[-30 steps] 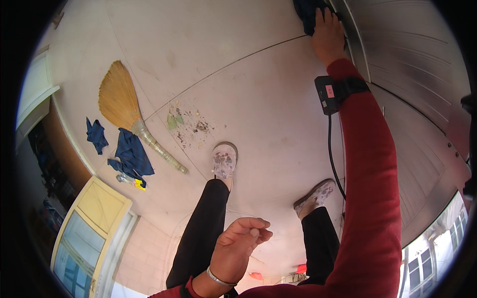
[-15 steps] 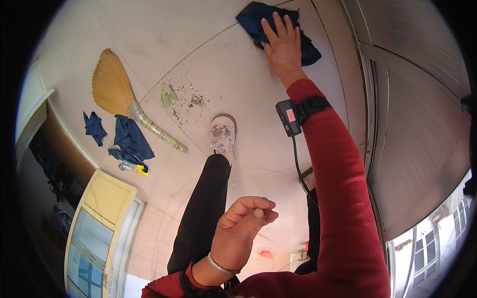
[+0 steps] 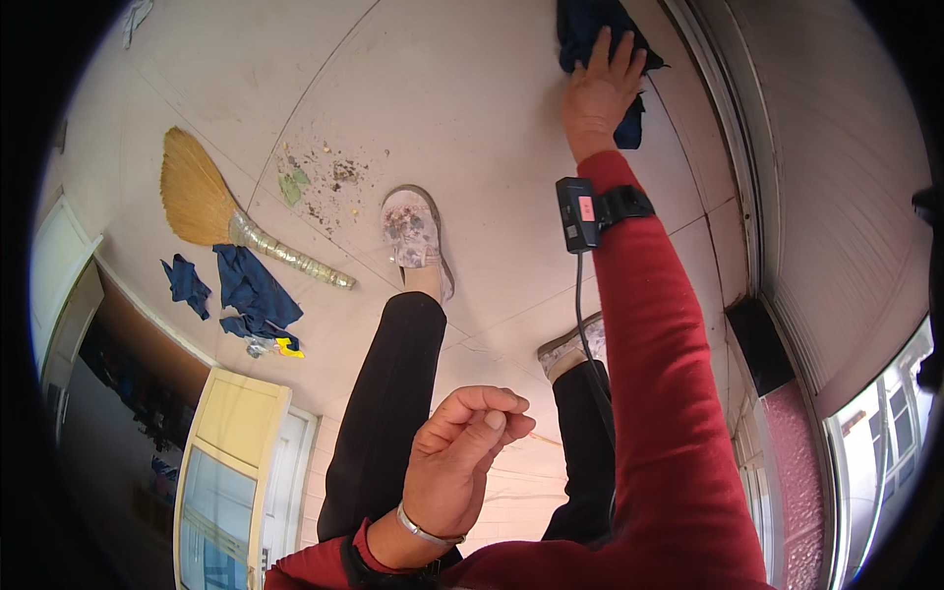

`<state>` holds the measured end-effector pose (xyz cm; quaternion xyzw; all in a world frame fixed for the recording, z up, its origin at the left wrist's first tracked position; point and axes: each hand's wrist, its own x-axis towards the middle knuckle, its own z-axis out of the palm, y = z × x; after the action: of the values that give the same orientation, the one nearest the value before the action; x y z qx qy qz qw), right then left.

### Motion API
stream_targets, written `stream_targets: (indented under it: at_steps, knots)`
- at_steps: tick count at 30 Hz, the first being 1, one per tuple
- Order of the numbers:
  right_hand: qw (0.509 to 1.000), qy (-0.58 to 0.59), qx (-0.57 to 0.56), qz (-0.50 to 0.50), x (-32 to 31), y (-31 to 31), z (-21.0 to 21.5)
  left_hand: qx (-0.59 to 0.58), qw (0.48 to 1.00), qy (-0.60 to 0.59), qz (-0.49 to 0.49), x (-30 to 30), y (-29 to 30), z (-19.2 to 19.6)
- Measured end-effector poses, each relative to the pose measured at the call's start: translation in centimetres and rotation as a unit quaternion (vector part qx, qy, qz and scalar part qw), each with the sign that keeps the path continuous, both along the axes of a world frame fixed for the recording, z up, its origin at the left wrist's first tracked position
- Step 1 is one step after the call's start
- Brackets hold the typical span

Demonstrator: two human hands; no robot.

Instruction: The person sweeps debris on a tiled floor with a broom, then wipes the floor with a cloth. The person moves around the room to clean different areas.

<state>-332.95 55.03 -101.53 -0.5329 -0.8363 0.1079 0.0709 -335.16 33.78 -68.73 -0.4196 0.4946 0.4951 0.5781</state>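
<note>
My right hand (image 3: 598,110) lies with fingers stretched and spread on a crumpled dark blue cloth (image 3: 580,28) on the floor at the far right. Part of the cloth is under the palm and fingers. A black strap and a small box with a cable sit on my right wrist. My left hand (image 3: 454,462) is held up near my body, fingers curled and thumb against them, with nothing visible in it; a silver bangle circles its wrist. Between my feet and the broom (image 3: 197,192) lies a scatter of dirt with green leaf bits (image 3: 292,185).
Two dark blue cloth scraps (image 3: 254,295) lie beside the broom handle, with a yellow and clear wrapper (image 3: 287,347) under them. A cream door with glass (image 3: 236,418) stands at lower left. A ridged grey panel (image 3: 846,206) runs along the right. My patterned shoes (image 3: 413,231) rest on the floor.
My right hand and the cloth have slid farther away and to the right, toward the panel's foot. The view has shifted, and my left hand keeps the same curled pose.
</note>
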Motion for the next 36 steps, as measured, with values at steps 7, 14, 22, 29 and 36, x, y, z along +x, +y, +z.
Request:
stream_targets:
  at_steps: [7, 14, 22, 29, 36]
  knots:
    - [0.94, 0.003, -0.069, 0.335, 6.6, -1.8, -0.9, -0.025, 0.994, 0.014, -0.106, 7.8, 2.4, 1.0]
    - [0.993, -0.038, 0.099, 0.051, 28.8, 10.1, -4.2, -0.035, 0.978, 0.057, -0.196, 14.4, 5.3, 0.4]
    - [0.951, -0.09, 0.021, -0.296, 50.8, 5.2, -3.0, -0.045, 0.963, 0.041, -0.262, 17.2, 6.6, -0.9]
    - [0.984, 0.043, -0.167, -0.055, 26.9, -12.0, 0.0, -0.033, 0.965, 0.056, -0.255, 16.2, 4.8, -1.1]
    - [0.949, 0.059, -0.168, 0.261, 29.5, -6.9, -1.5, -0.037, 0.956, 0.094, -0.274, 17.0, 4.0, -1.8]
